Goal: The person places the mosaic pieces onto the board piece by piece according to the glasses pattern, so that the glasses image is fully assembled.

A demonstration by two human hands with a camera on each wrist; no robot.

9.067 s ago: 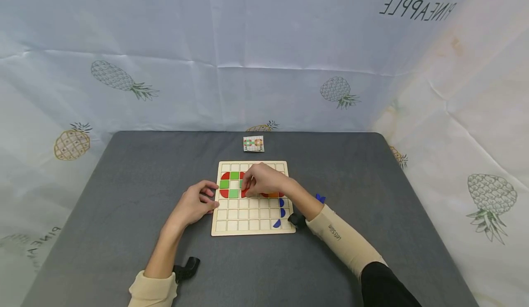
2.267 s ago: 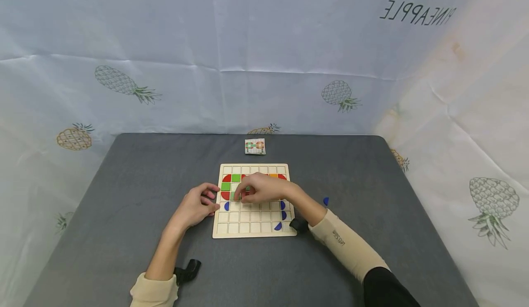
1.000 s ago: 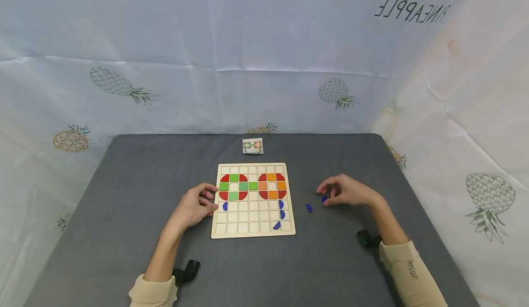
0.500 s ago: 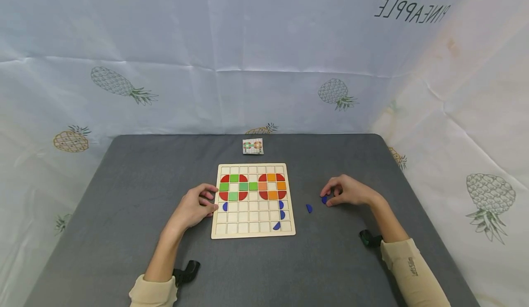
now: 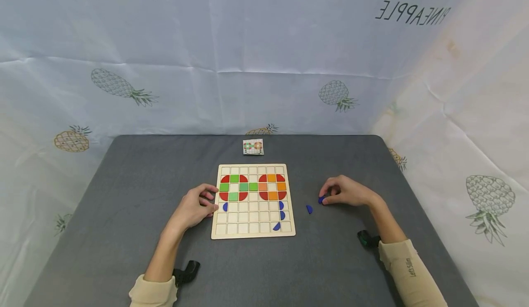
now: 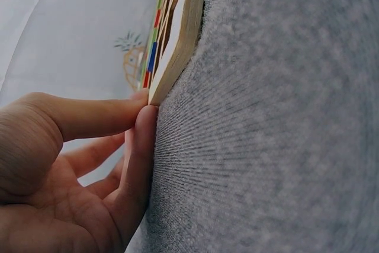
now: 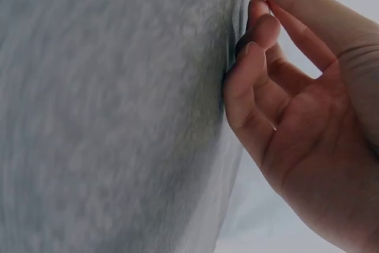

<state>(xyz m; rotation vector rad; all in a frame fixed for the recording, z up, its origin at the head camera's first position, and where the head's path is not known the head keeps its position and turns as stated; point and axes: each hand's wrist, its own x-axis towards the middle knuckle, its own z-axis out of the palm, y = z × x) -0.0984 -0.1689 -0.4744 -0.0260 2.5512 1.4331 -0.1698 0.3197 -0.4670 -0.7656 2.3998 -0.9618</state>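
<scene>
In the head view my left hand (image 5: pixel 196 204) is at the left edge of a wooden grid board (image 5: pixel 242 228). The left wrist view shows its thumb and fingers pinching the edge of that board. Red and green pieces form a ring at the board's left, red and orange ones at its right, joined by a green square (image 5: pixel 253 187). Several blue half-round pieces lie lower on the grid, one (image 5: pixel 225 207) near my left hand. Right of the board, my right hand (image 5: pixel 345 191) pinches a blue piece (image 5: pixel 321 200) just over the table; its exact shape is partly hidden by the fingertips.
A loose blue half-round piece (image 5: pixel 309 209) lies on the grey table (image 5: pixel 330 261) between the board and my right hand. A small pattern card (image 5: pixel 253 146) is behind the board. White pineapple-print cloth (image 5: pixel 264 45) hangs behind and to the sides.
My right hand has left the board for the blue pieces on the right and now pinches one. A blue half-round piece has appeared on the board's left since the earliest frame. The left hand stays put.
</scene>
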